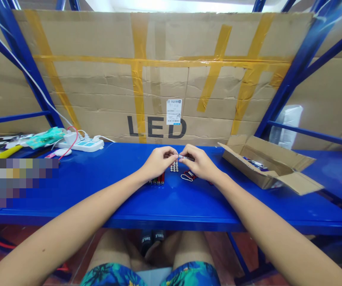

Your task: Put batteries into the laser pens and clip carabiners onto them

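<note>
My left hand (158, 161) and my right hand (197, 162) meet over the middle of the blue table (99, 190). Both pinch a small slim silvery object (180, 157) between their fingertips; I cannot make out what it is. Just below the fingertips stands a small cluster of silver button cells (174, 167). Several dark and red batteries (158, 180) lie under my left wrist. A silver carabiner clip (186, 177) with red parts lies under my right hand.
An open cardboard box (266, 165) with items inside sits at the right. A white power strip (83, 143) with plugs and a red cable lies at the back left beside packets. A taped cardboard sheet (159, 79) marked LED forms the back wall between blue rack posts.
</note>
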The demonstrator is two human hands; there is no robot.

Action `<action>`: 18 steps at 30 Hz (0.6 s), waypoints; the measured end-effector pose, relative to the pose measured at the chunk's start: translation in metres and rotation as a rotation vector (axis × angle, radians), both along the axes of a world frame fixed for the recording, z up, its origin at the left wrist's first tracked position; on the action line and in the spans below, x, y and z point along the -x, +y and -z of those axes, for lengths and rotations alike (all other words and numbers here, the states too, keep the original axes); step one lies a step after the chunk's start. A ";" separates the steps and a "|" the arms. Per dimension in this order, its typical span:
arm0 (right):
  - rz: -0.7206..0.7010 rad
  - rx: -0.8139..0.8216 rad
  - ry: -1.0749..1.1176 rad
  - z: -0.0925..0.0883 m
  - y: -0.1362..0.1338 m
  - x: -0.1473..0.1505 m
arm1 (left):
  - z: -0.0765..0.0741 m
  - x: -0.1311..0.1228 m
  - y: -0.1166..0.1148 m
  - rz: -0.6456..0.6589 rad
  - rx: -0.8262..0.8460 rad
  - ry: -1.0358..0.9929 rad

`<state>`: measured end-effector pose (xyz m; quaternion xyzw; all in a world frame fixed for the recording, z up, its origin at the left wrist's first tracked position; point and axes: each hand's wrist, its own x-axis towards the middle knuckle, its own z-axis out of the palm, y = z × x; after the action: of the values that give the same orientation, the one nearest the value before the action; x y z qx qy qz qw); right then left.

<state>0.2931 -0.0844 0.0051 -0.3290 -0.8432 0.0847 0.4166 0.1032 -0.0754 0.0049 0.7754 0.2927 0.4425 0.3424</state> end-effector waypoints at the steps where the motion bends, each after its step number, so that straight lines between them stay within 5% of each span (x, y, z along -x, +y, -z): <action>1: -0.010 -0.004 -0.018 -0.001 -0.001 0.000 | 0.000 0.000 0.000 -0.002 -0.010 0.007; 8: -0.017 -0.009 -0.106 0.000 0.000 -0.001 | 0.004 0.001 0.003 -0.027 -0.073 0.069; 18: 0.073 0.067 0.060 0.003 -0.001 0.004 | 0.001 0.001 0.000 -0.051 -0.115 0.116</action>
<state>0.2895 -0.0855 0.0019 -0.3705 -0.8145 0.1076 0.4333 0.1020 -0.0757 0.0043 0.8103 0.3059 0.4215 0.2685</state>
